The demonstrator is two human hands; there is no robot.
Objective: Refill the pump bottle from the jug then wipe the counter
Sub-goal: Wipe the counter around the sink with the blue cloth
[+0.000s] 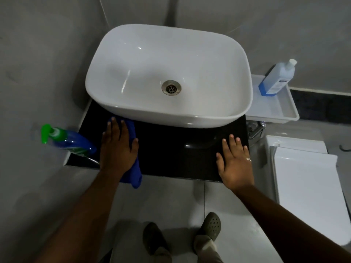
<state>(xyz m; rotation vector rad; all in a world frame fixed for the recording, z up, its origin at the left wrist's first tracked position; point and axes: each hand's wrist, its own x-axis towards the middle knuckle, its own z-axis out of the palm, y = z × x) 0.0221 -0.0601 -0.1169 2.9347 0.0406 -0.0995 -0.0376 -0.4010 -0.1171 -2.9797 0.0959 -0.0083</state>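
My left hand [117, 147] lies flat on a blue cloth [133, 173], pressing it onto the black counter [171, 149] in front of the white basin [169, 73]; the cloth's end hangs over the counter's front edge. My right hand [234, 162] rests flat on the counter's right front corner, fingers spread, holding nothing. A blue pump bottle [72, 141] with a green pump top stands at the counter's left end, just left of my left hand. The jug [277, 78], a pale blue bottle with a white cap, stands in a white tray [273, 112] to the right of the basin.
Grey walls close in at the left and behind the basin. A white toilet lid [307, 183] sits low on the right, with a chrome valve [256, 130] between it and the counter. My feet stand on the grey tiled floor [171, 202] below.
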